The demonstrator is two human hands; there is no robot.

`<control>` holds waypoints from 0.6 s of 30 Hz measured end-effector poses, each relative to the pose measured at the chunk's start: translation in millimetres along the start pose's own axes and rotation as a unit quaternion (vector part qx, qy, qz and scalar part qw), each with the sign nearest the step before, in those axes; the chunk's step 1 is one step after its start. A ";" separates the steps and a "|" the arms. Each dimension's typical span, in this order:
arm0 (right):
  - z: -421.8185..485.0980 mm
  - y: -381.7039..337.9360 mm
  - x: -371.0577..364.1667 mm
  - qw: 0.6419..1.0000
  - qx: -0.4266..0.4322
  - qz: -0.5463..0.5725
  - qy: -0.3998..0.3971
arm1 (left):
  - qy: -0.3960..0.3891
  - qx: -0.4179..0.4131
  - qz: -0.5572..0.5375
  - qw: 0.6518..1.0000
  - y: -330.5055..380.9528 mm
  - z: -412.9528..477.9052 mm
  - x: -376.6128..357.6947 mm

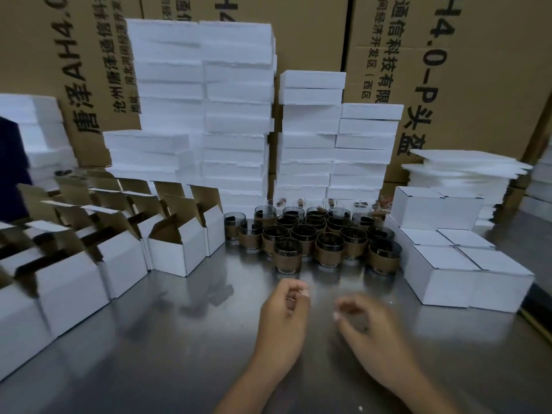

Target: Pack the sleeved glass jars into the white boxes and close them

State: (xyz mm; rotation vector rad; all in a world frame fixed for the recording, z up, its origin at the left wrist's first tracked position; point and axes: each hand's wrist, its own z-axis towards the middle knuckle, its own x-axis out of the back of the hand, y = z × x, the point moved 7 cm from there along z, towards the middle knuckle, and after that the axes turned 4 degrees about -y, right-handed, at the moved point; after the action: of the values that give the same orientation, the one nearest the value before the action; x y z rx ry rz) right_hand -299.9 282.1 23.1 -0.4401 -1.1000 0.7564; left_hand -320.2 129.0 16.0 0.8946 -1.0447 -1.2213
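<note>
The jars stand upright, packed close together in one cluster in the middle. Each is of dark smoky glass with a brown sleeve round its lower part. To their left the open boxes stand in rows, white outside, brown inside, lids raised. To their right the closed boxes sit tightly side by side.

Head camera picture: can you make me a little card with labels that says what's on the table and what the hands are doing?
table: shiny metal
jars: dark glass with brown sleeves, bunched in the middle
open boxes: white, flaps up, left of the jars
closed boxes: white, stacked right of the jars
white stacks: tall, behind the jars
left hand: loosely curled, holding nothing
right hand: blurred, holding nothing
</note>
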 end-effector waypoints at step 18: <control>0.8 12.5 1.1 0.989 0.004 -0.149 -0.002 | 0.220 0.065 0.211 0.950 -25.3 48.4 191.0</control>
State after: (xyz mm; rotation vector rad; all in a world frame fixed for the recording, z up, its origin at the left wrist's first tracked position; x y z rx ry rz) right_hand -304.4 291.3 15.9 -0.2595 -1.1351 0.4965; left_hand -367.4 -63.3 32.8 0.9307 -0.8962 -0.5635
